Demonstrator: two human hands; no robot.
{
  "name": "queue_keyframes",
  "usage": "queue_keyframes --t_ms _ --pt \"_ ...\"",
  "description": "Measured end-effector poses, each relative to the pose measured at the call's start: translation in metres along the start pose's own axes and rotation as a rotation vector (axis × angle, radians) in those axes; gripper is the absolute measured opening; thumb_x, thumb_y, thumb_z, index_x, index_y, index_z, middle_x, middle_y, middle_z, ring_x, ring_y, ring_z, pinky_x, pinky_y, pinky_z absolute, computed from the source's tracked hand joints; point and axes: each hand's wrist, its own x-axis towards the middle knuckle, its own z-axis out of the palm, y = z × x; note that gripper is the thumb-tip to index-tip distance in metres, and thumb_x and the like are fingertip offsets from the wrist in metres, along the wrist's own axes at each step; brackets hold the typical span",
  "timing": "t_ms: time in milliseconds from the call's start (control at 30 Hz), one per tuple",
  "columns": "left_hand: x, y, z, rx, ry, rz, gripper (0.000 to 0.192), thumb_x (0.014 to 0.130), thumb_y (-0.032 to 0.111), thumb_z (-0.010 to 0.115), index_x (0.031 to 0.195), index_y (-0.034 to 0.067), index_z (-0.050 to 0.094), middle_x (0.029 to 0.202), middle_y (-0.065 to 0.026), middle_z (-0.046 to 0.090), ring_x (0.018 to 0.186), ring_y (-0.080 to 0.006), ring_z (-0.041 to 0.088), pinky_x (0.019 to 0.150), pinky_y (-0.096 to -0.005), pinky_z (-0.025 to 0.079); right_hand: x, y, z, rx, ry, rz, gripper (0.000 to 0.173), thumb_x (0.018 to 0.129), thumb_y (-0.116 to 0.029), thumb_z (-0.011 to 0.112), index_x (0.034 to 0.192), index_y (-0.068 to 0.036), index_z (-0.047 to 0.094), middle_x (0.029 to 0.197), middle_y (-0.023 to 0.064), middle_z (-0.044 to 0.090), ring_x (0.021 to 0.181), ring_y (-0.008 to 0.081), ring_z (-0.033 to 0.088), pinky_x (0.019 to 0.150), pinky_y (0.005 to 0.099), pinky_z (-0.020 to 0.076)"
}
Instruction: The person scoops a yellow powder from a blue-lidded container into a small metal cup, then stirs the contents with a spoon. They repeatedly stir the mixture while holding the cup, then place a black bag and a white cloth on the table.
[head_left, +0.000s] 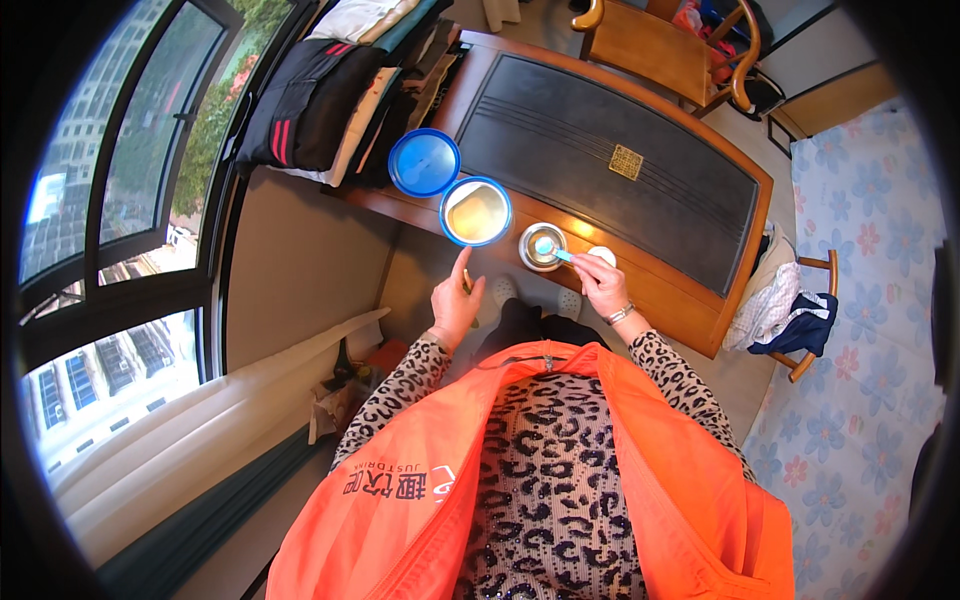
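Observation:
My right hand (602, 283) grips the light-blue handle of a small scoop (561, 255). The scoop's pale bowl is over the mouth of a round metal cup (531, 257) near the desk's front edge. Partly behind my right fingers sits a small white round lid or dish (604, 255). My left hand (454, 306) is just in front of an open blue-rimmed tin (475, 213) containing pale yellowish powder, index finger pointing at its near rim. A thin gold-toned object (468, 282), too small to identify, shows between my left thumb and fingers. Touching or nearly touching the tin is a blue round lid (424, 162).
The wooden desk (660, 300) has a dark inset top (555, 127). Folded clothes (322, 105) are stacked at its left end, beside the open window (161, 120). A wooden armchair (652, 52) stands behind; clothes hang over another chair (795, 315) at right.

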Motion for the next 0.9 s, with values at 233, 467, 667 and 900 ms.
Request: queue_keyframes --t_ms 233,467,667,900 --pt "0.002 -0.005 -0.001 -0.032 0.019 0.000 0.066 0.087 0.020 0.073 0.147 0.015 0.047 0.069 -0.0085 0.063 0.063 -0.0321 0.065 0.060 -0.0432 0.051 0.014 -0.023 0.011 0.530 0.098 0.421 0.022 0.101 -0.010 0.063 0.118 0.000 0.071 0.094 0.0070 0.075 0.051 0.0056 0.057 0.046 0.0206 0.0449" --pt "0.005 -0.011 -0.007 -0.051 0.048 -0.027 0.065 0.087 0.020 0.073 0.147 0.016 0.048 0.069 -0.0083 0.064 0.064 -0.0323 0.065 0.060 -0.0432 0.052 0.060 -0.070 0.031 0.560 -0.031 0.493 0.026 0.102 -0.012 0.058 0.121 0.003 0.067 0.092 0.0079 0.075 0.051 0.0071 0.058 0.046 0.0209 0.0454" --pt "0.021 -0.033 -0.025 -0.149 0.151 -0.097 0.064 0.086 0.020 0.076 0.145 0.017 0.051 0.067 -0.0088 0.064 0.061 -0.0302 0.065 0.060 -0.0404 0.052 0.114 -0.082 0.074 0.276 -0.228 0.592 0.029 0.100 -0.007 0.054 0.124 0.007 0.064 0.092 0.0108 0.073 0.049 0.0111 0.061 0.045 0.0247 0.0483" --pt "0.046 -0.055 -0.046 -0.200 0.206 -0.127 0.060 0.086 0.019 0.076 0.142 0.014 0.055 0.068 -0.0083 0.063 0.063 -0.0276 0.065 0.063 -0.0377 0.052 0.156 -0.070 0.128 -0.154 -0.316 0.494 0.030 0.091 -0.007 0.058 0.113 0.009 0.069 0.079 0.0159 0.074 0.049 0.0179 0.066 0.052 0.0317 0.0545"
